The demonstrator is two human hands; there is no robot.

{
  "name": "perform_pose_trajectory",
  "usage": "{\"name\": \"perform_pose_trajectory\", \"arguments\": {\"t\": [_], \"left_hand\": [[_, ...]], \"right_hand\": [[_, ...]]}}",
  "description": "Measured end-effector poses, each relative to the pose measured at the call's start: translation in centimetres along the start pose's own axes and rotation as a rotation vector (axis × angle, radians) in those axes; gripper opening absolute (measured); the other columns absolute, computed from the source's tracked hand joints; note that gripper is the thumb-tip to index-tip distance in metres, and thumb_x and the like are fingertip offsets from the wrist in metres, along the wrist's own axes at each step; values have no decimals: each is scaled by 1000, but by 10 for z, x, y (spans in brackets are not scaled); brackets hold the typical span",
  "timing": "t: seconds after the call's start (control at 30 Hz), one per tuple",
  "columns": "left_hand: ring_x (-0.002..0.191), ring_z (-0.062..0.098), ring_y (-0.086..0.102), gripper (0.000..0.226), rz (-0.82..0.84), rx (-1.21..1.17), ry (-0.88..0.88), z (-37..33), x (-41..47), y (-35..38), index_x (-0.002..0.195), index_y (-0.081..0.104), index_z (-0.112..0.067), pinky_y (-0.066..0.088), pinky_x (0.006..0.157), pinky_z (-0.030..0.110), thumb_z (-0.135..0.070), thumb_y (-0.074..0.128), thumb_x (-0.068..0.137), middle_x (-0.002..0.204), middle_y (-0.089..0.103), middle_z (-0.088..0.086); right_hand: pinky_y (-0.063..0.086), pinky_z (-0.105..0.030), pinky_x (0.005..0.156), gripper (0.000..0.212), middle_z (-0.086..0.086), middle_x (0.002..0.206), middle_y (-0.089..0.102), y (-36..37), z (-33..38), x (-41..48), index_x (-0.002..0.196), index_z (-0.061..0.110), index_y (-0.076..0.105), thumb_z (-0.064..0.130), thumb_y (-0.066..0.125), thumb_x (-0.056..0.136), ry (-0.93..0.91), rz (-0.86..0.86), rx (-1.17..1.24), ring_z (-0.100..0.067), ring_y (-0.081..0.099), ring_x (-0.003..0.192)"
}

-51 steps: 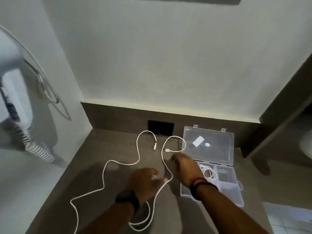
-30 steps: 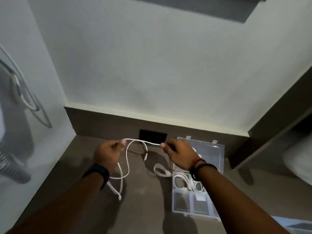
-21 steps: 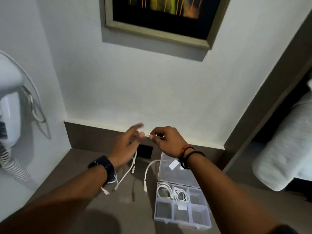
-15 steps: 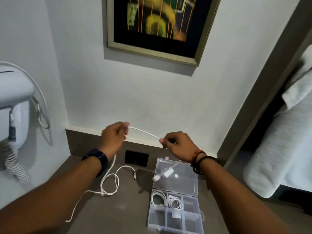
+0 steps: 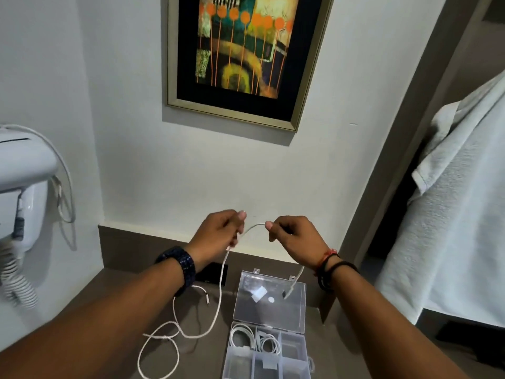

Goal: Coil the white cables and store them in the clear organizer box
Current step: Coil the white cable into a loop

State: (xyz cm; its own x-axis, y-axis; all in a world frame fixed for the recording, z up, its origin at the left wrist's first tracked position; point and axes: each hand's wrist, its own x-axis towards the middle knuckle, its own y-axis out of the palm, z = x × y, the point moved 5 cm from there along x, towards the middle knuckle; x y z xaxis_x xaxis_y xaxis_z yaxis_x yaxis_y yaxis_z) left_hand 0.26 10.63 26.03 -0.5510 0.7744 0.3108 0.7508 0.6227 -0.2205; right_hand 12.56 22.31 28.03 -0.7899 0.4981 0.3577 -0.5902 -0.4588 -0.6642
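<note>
Both hands are raised in front of the wall, pinching one white cable [image 5: 218, 299]. My left hand [image 5: 218, 231] grips it near the thumb, and a short arc of cable runs across to my right hand [image 5: 289, 236]. From the left hand the cable hangs down to loose loops on the brown counter. A short end with a plug [image 5: 289, 291] dangles below my right hand, over the open lid of the clear organizer box [image 5: 295, 348]. Two coiled white cables [image 5: 254, 337] lie in the box's back compartments.
A wall-mounted hair dryer [image 5: 21, 192] with a spiral cord hangs at the left. A framed picture [image 5: 240, 58] is on the wall ahead. A black socket plate [image 5: 213, 274] sits at the counter's back. White towels [image 5: 459, 214] hang at the right.
Both hands lifted the cable off the counter to chest height. In the last half second they moved closer together, so the span between them went from taut to a small arc.
</note>
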Motion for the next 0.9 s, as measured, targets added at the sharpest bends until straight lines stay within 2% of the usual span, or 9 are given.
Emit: {"name": "perform_pose_trajectory", "arguments": {"t": [0.1,0.2,0.27,0.37,0.5,0.67,0.8,0.83,0.9], "left_hand": [[101,9,58,34,133,11,-18,-5,0,17,106,60,-20,42,90,24,-44,39,94,105,65,-4],[75,16,61,39,167,26,-23,-8,-1,27,77,60,-14,46,79,31,-42,39,95,70,59,-4],[55,16,46,39,32,53,20,-13,6,16,65,51,-16,43,62,33,-38,43,96,58,43,-2],[41,4,31,38,-161,162,117,-26,17,-7,63,50,-16,27,46,21,-35,44,95,51,34,-5],[43,8,31,39,-241,184,128,-31,28,-28,67,56,-9,26,48,26,-35,47,95,50,36,-4],[51,13,37,39,-156,96,117,-30,28,-24,60,52,-18,32,53,27,-30,46,96,54,48,-8],[42,-2,39,37,51,-86,128,-28,16,0,61,52,-10,32,45,14,-4,41,97,40,48,-13],[38,-1,35,39,56,-49,127,-29,13,3,59,45,-10,28,43,12,-8,41,97,37,43,-13],[38,4,27,44,48,22,120,-29,8,4,58,39,-12,24,42,11,-30,41,98,39,34,-10]], "right_hand": [[32,-20,50,38,9,43,43,-6,2,0,59,20,64,38,55,91,1,-6,35,-4,37,43],[29,-13,48,38,14,40,48,-10,8,0,60,20,65,40,56,90,-21,-10,26,-3,40,42],[28,-13,46,42,9,39,42,-12,7,-1,57,18,64,44,55,90,12,8,29,-5,36,40],[28,-18,40,57,10,37,37,-8,1,-8,45,18,54,52,48,91,199,121,94,-8,31,36],[18,-19,38,64,7,38,28,7,9,-22,43,19,38,59,36,92,446,421,273,-11,20,34],[15,-23,40,44,7,45,30,19,80,-28,54,17,36,39,52,89,218,731,622,-9,21,36],[20,-16,36,11,10,48,32,4,135,-13,77,16,49,14,51,87,-104,511,971,-5,24,35],[22,-17,36,4,10,48,35,-4,139,-7,88,15,51,11,52,86,-156,378,1011,-5,27,36],[34,-19,40,23,10,53,41,-24,132,5,105,16,48,8,55,85,-211,4,958,-5,37,42]]}}
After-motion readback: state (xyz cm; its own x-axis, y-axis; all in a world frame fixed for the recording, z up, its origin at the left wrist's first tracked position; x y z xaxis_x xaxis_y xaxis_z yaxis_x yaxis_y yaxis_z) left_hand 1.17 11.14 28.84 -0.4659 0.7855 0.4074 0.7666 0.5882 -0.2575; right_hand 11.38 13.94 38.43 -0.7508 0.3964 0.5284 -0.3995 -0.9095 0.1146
